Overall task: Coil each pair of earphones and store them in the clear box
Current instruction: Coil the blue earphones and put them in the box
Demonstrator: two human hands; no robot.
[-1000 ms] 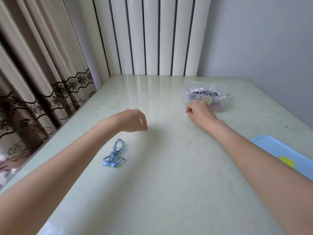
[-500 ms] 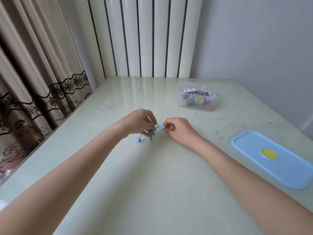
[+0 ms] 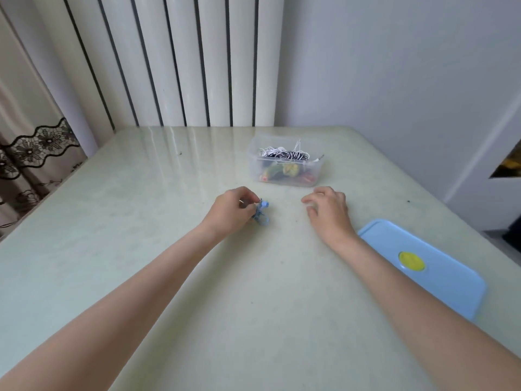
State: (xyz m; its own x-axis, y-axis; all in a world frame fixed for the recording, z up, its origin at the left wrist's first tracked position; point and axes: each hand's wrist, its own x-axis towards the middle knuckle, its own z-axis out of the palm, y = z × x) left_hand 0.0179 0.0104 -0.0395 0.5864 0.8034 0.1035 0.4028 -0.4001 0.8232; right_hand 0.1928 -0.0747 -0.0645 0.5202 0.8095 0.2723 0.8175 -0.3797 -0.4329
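Note:
My left hand [image 3: 231, 211] pinches a small bundle of blue earphones [image 3: 260, 213] just above the table, near its middle. The cord is bunched up and both blue earbuds stick out to the right of my fingers. My right hand [image 3: 328, 211] rests apart to the right, fingers curled and spread, holding nothing. Behind both hands stands the clear box [image 3: 284, 180], lidless, with black-and-white striped, white, yellow-green and red earphones piled inside; a plug pokes over its right rim.
A light blue lid with a yellow disc [image 3: 423, 266] lies on the pale green table [image 3: 141, 249] beside my right forearm. A white radiator stands behind the table, curtains hang at the left, a grey wall runs along the right.
My right hand let go of the blue earphones and moved away to the right. My left hand kept the bundle and carried it slightly right, toward the box.

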